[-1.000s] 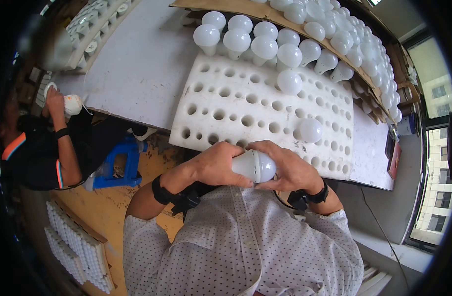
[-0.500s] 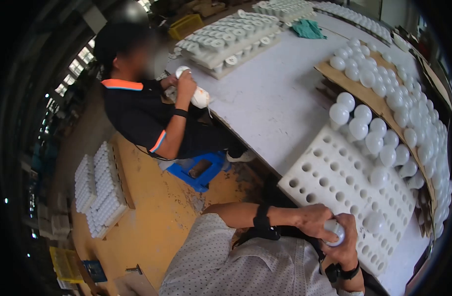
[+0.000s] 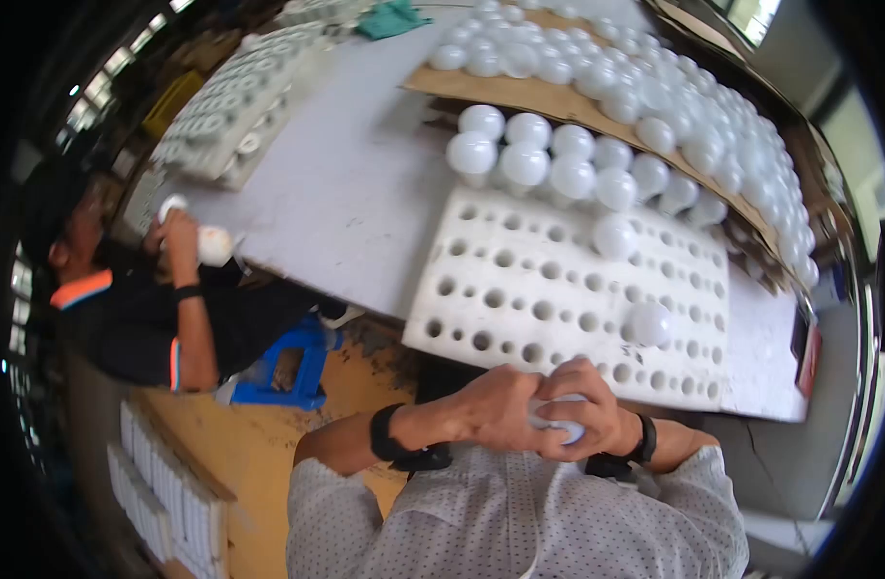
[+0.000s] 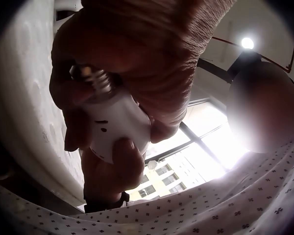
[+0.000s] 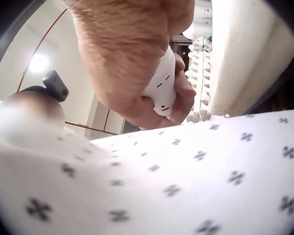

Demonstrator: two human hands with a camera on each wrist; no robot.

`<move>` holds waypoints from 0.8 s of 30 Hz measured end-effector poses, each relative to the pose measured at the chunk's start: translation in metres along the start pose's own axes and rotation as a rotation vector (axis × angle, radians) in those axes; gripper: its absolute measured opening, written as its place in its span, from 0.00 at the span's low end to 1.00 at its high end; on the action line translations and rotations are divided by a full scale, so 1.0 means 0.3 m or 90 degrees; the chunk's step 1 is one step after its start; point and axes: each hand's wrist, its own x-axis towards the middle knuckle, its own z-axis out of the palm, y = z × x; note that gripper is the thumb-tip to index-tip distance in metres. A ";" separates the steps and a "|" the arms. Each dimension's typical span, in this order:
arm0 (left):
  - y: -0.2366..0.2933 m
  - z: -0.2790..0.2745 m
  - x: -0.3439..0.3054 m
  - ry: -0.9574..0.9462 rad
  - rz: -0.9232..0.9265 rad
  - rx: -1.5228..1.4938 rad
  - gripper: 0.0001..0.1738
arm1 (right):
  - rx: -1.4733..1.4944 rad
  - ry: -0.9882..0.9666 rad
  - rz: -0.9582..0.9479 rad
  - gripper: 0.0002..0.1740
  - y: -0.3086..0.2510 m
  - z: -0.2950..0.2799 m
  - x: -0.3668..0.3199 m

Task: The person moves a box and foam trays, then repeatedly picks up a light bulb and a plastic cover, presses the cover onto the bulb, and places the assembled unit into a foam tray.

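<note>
Off foam's (image 3: 576,259) near edge, L hand (image 3: 491,410) & R hand (image 3: 602,410) grip bulb (image 3: 566,430), fingers curled round it; step's prob. 2-handed handling, next move needs steady hold.

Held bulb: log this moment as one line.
left hand: grips bulb, screw-base end | right hand: grips bulb, dome end | foam tray: holds other bulbs

Place: workshop | bulbs (image 3: 573,179) massed on cardboard (image 3: 520,92) | holed foam (image 3: 568,289) on a long table (image 3: 356,193) | trays (image 3: 235,111) of like parts | second person (image 3: 124,309) seated alongside, handling a part
</note>
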 end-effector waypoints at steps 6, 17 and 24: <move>-0.040 0.019 0.039 0.029 0.040 -0.011 0.27 | 0.037 -0.011 0.061 0.26 0.028 -0.032 -0.014; -0.061 -0.072 0.064 0.155 0.048 -0.212 0.25 | -0.175 0.384 0.488 0.35 0.106 -0.514 -0.083; -0.133 -0.068 0.055 0.147 -0.050 -0.327 0.14 | -0.539 0.690 0.602 0.38 0.515 -0.888 -0.374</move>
